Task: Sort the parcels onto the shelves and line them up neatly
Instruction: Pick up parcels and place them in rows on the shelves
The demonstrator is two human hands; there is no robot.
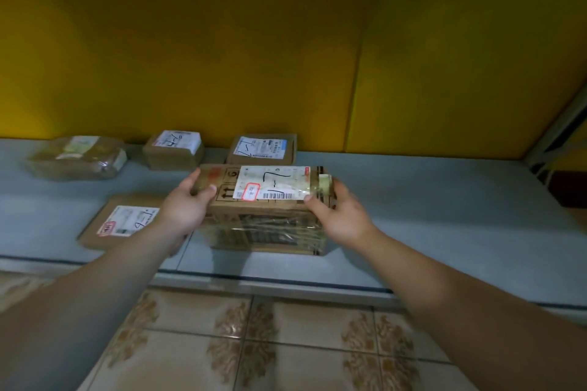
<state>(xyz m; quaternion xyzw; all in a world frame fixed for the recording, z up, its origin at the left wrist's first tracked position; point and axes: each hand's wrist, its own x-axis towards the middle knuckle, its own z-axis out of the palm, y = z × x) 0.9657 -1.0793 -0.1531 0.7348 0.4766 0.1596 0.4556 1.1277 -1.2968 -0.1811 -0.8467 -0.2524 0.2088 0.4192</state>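
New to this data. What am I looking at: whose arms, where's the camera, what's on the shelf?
There is no robot here: a person works with bare hands. The single picture comes from a wide-angle camera worn on their head, looking forward and down, so both arms reach in from the bottom edge. The left hand and right hand grip the two ends of a taped cardboard box with a shipping label on top. Whether it rests on the grey shelf or hangs just above it, I cannot tell. Four more parcels lie on that shelf: a flat parcel at front left and, along the yellow wall, a plastic-wrapped bundle, a left small box and a right small box. Below is tiled floor.
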